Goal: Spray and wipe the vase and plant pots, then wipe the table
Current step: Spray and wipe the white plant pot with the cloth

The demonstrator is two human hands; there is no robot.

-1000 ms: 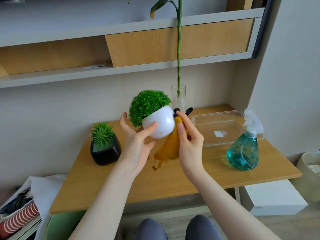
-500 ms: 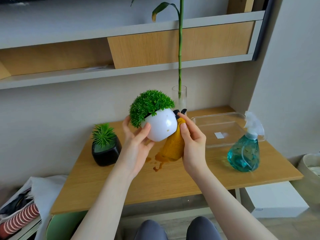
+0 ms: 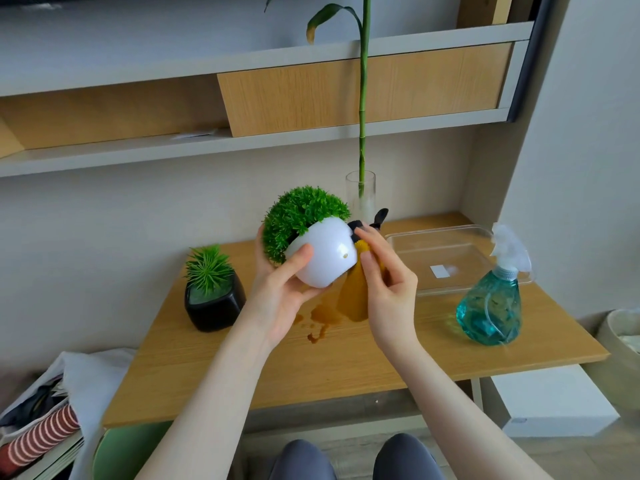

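Head view. The left hand (image 3: 277, 296) holds the white pot (image 3: 325, 256) clear above the middle of the tabletop (image 3: 242, 368), tilted to the left so that its round base faces the camera. The thumb lies across the front of the pot and the fingers curl round its far side. A dense green plant (image 3: 301, 220) fills the mouth of the pot and leans up and to the left.

The right hand (image 3: 388, 285) pinches a yellow cloth (image 3: 356, 289) between thumb and curled fingers and holds it against the right side of the white pot. The cloth hangs down from the hand towards the tabletop; a black trim or tag (image 3: 379, 216) shows above the fingertips. Whether the cloth's lower end touches the wood cannot be told. Small dark wet marks (image 3: 317, 336) sit on the tabletop just below the cloth.

A black pot (image 3: 214, 306) with a spiky green plant stands near the left edge of the tabletop. A clear glass vase (image 3: 360, 195) with a tall green stalk stands at the back edge, behind the white pot. A clear plastic tray (image 3: 450, 244) lies towards the back right corner. A blue-green spray bottle (image 3: 491, 306) stands upright near the right edge, just in front of the tray.

Wooden shelves (image 3: 346, 95) run along the wall above the table.
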